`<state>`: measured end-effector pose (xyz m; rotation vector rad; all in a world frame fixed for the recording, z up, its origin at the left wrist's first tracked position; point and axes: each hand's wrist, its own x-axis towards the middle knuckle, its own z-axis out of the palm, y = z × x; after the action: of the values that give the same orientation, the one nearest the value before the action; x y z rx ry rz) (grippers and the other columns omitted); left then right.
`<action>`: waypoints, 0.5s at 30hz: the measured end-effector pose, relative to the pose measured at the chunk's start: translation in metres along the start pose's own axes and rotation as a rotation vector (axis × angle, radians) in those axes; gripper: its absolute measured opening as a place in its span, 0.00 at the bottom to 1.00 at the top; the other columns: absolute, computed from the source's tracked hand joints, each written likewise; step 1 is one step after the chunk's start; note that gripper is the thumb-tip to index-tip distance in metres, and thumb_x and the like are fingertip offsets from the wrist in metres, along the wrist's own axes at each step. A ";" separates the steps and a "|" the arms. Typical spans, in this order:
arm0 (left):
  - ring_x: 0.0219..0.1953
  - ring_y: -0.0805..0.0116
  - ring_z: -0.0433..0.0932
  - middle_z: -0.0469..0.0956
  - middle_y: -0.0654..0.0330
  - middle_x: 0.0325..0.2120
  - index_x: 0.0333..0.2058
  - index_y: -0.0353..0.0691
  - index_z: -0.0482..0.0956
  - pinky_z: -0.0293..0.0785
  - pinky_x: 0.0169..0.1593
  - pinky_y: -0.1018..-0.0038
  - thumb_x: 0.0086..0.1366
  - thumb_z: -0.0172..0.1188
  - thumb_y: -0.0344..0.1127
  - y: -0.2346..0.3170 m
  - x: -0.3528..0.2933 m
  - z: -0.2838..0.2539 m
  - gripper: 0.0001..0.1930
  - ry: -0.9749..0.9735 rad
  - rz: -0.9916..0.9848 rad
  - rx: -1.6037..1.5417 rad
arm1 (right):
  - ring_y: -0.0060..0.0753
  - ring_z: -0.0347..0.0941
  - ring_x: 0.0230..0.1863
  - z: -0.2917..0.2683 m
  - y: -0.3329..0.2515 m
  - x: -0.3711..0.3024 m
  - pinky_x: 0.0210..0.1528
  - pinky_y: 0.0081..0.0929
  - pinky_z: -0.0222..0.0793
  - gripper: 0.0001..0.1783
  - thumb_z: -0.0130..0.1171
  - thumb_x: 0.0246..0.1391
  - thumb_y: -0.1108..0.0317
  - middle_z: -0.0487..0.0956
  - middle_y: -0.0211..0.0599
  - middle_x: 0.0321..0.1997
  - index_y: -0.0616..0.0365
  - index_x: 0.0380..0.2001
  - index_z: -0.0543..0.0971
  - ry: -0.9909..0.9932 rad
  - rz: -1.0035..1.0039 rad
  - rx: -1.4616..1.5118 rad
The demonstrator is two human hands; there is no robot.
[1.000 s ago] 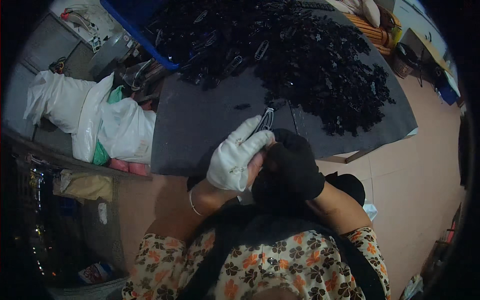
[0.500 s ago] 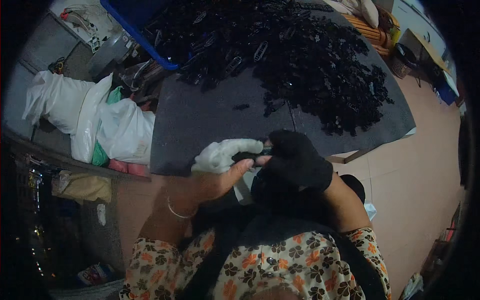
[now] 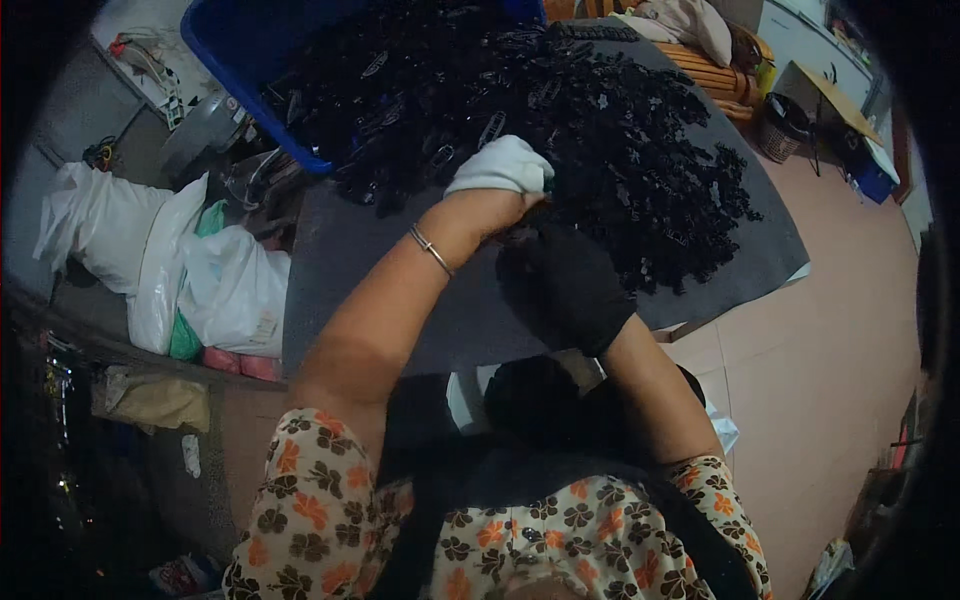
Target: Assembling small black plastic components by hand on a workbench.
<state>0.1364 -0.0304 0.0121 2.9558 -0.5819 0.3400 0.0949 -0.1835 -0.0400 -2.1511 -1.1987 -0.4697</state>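
Note:
A large heap of small black plastic pieces (image 3: 640, 150) covers the far part of a dark grey table (image 3: 340, 260). My left hand (image 3: 502, 168), in a white glove that leaves some fingertips bare, is at the heap's near edge with its fingers curled in. Something dark shows at its fingertips, too small to make out. Just nearer and to the right is my right hand (image 3: 572, 285) in a black glove. Its fingers blend into the dark pieces and cannot be told apart.
A blue plastic bin (image 3: 255, 110) lies tipped at the table's far left, with pieces spilling from it. White plastic bags (image 3: 235, 285) stand left of the table. A dark wastebasket (image 3: 783, 128) and a wooden seat (image 3: 715, 75) are at the far right.
Both hands have moved forward from the table's near edge to the heap. Before, they were together around a small black piece; now the left is farther out than the right.

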 end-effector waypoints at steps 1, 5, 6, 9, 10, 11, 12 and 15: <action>0.41 0.55 0.74 0.76 0.55 0.35 0.35 0.40 0.79 0.72 0.45 0.66 0.51 0.61 0.33 -0.001 0.001 0.000 0.11 -0.014 0.006 0.044 | 0.47 0.74 0.35 -0.003 -0.001 -0.001 0.35 0.38 0.69 0.08 0.56 0.47 0.67 0.76 0.47 0.33 0.57 0.30 0.77 0.000 0.006 0.001; 0.38 0.59 0.76 0.77 0.57 0.31 0.35 0.37 0.78 0.73 0.41 0.69 0.53 0.61 0.32 -0.020 -0.025 0.014 0.10 0.186 0.013 0.071 | 0.46 0.74 0.32 -0.013 -0.009 -0.002 0.33 0.33 0.69 0.08 0.57 0.47 0.66 0.76 0.46 0.30 0.56 0.30 0.76 -0.072 0.092 0.114; 0.34 0.63 0.76 0.77 0.58 0.29 0.36 0.35 0.77 0.74 0.38 0.71 0.53 0.61 0.31 -0.027 -0.035 0.020 0.11 0.261 -0.099 -0.206 | 0.45 0.74 0.31 -0.014 -0.011 -0.003 0.32 0.32 0.69 0.08 0.57 0.47 0.65 0.76 0.45 0.29 0.56 0.30 0.76 -0.014 0.136 0.239; 0.25 0.72 0.77 0.77 0.60 0.25 0.36 0.33 0.74 0.74 0.29 0.76 0.57 0.59 0.29 -0.014 -0.061 0.007 0.09 0.163 -0.503 -0.731 | 0.42 0.75 0.31 -0.005 0.006 -0.016 0.32 0.30 0.70 0.10 0.60 0.43 0.68 0.76 0.41 0.29 0.57 0.31 0.75 0.096 0.261 0.607; 0.24 0.72 0.77 0.77 0.59 0.24 0.35 0.33 0.74 0.74 0.27 0.76 0.58 0.59 0.29 -0.010 -0.073 0.004 0.08 0.196 -0.569 -1.048 | 0.42 0.75 0.31 -0.006 0.005 -0.016 0.32 0.30 0.70 0.10 0.60 0.43 0.68 0.76 0.41 0.29 0.57 0.31 0.75 0.091 0.258 0.615; 0.23 0.72 0.77 0.76 0.59 0.24 0.34 0.34 0.74 0.74 0.26 0.77 0.59 0.58 0.29 -0.007 -0.084 0.001 0.06 0.232 -0.628 -1.366 | 0.42 0.75 0.32 -0.009 0.001 -0.015 0.33 0.30 0.70 0.11 0.61 0.41 0.72 0.76 0.41 0.29 0.57 0.32 0.75 0.203 0.128 0.463; 0.24 0.71 0.77 0.77 0.60 0.25 0.32 0.36 0.73 0.75 0.26 0.77 0.61 0.55 0.29 -0.005 -0.093 -0.002 0.03 0.200 -0.618 -1.402 | 0.41 0.75 0.32 -0.012 -0.002 -0.014 0.34 0.29 0.70 0.12 0.61 0.39 0.75 0.76 0.40 0.30 0.57 0.32 0.75 0.313 -0.002 0.310; 0.23 0.71 0.78 0.78 0.55 0.26 0.33 0.33 0.74 0.76 0.23 0.80 0.61 0.54 0.28 0.004 -0.116 -0.003 0.05 0.244 -0.547 -1.673 | 0.41 0.75 0.33 -0.020 -0.012 -0.011 0.35 0.29 0.71 0.16 0.60 0.36 0.81 0.76 0.40 0.32 0.58 0.34 0.74 0.285 -0.111 0.299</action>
<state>0.0298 0.0077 -0.0121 1.3067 0.0773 0.0455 0.0790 -0.1991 -0.0279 -1.7079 -1.1496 -0.5827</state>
